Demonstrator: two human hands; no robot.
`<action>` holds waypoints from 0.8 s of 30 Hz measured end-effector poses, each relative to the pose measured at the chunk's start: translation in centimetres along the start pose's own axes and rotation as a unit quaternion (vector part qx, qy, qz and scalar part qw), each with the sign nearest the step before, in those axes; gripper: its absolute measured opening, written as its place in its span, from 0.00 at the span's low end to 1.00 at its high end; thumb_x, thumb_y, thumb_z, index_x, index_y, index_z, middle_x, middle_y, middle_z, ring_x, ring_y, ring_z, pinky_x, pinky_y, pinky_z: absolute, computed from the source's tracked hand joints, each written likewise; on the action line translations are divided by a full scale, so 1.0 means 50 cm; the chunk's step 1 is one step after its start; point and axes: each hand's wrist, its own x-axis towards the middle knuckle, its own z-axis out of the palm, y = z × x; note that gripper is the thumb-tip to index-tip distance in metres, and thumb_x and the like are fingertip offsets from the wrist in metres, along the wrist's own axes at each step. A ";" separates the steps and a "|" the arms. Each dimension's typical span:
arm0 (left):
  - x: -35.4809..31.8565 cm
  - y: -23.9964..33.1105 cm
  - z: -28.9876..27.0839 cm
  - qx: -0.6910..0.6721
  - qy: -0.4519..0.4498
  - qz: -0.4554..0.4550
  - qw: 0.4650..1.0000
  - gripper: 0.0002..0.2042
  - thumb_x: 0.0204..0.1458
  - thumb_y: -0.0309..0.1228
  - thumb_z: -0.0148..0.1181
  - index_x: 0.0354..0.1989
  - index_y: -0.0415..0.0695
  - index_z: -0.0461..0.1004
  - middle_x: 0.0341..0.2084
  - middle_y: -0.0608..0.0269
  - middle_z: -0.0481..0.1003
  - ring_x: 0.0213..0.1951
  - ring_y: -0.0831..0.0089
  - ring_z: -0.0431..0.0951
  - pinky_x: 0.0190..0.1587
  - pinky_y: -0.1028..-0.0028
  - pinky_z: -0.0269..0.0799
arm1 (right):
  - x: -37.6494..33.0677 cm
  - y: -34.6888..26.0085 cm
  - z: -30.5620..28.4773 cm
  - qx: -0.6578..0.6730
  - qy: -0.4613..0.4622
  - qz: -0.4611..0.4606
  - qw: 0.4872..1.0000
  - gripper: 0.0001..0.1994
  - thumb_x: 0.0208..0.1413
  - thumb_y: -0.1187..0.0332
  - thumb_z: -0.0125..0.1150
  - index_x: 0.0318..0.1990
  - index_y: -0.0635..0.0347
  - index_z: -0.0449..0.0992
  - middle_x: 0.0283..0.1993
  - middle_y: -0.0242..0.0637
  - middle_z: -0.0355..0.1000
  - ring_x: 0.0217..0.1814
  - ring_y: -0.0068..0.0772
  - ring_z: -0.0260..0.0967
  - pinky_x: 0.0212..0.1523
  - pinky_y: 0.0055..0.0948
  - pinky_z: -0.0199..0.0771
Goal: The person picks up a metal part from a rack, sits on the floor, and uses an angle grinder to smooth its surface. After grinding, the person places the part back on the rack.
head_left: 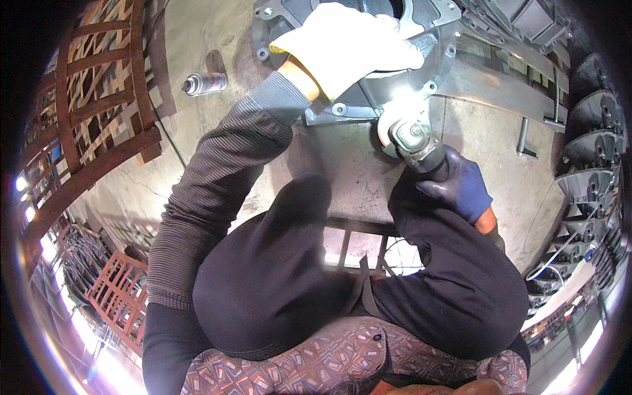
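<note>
A grey metal housing (368, 99) with bolt holes along its flange lies on the floor before me. My left hand (349, 46), in a white glove bleached by glare, is on top of it, its fingers curled over a part of the casting. In a blue glove, my right hand (461, 184) is closed round the dark body of an angle grinder (415, 139). The grinder's disc is at the housing's near edge, beside a flange hole. A bright glare there hides whether disc and metal touch.
A spray can (205, 83) lies on the floor at left, near a brown metal rack (99, 105). More castings (526, 23) sit at the far right beside a metal plate (500, 89). Several stacked grey housings (589, 145) line the right side. My bent knees flank the near floor.
</note>
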 end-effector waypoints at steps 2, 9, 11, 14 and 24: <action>-0.003 -0.004 0.003 -0.014 0.032 0.034 0.999 0.14 0.67 0.51 0.55 0.53 0.66 0.83 0.40 0.63 0.83 0.34 0.67 0.85 0.38 0.68 0.80 | 0.002 -0.001 0.001 -0.017 -0.011 0.015 1.000 0.44 0.43 0.51 0.83 0.69 0.55 0.72 0.52 0.55 0.83 0.55 0.59 0.83 0.56 0.46 0.83; -0.013 -0.003 0.015 -0.091 0.066 -0.070 0.991 0.23 0.63 0.59 0.57 0.47 0.55 0.86 0.35 0.60 0.85 0.36 0.63 0.87 0.41 0.64 0.82 | 0.011 -0.007 0.007 -0.004 0.000 0.002 1.000 0.45 0.43 0.51 0.84 0.70 0.54 0.72 0.54 0.51 0.83 0.57 0.56 0.82 0.57 0.44 0.82; -0.014 -0.002 0.011 -0.093 0.061 -0.075 0.991 0.21 0.65 0.56 0.57 0.50 0.53 0.84 0.33 0.61 0.83 0.34 0.63 0.85 0.37 0.66 0.79 | 0.013 -0.009 0.007 -0.005 -0.003 -0.003 1.000 0.45 0.43 0.50 0.84 0.70 0.54 0.72 0.53 0.52 0.83 0.56 0.56 0.83 0.56 0.44 0.83; -0.007 -0.002 -0.001 -0.069 -0.019 -0.092 0.993 0.20 0.67 0.50 0.59 0.53 0.47 0.82 0.33 0.59 0.84 0.35 0.65 0.85 0.39 0.68 0.79 | 0.015 -0.011 0.008 -0.023 -0.002 -0.008 1.000 0.44 0.44 0.50 0.83 0.69 0.55 0.73 0.51 0.52 0.84 0.53 0.58 0.83 0.54 0.45 0.83; 0.004 -0.005 -0.029 -0.053 0.095 0.016 0.994 0.07 0.58 0.38 0.59 0.38 0.58 0.83 0.23 0.66 0.78 0.21 0.63 0.81 0.19 0.62 0.75 | 0.018 -0.016 0.005 -0.054 -0.008 0.014 0.998 0.40 0.45 0.48 0.83 0.64 0.56 0.75 0.49 0.54 0.84 0.51 0.59 0.84 0.53 0.46 0.84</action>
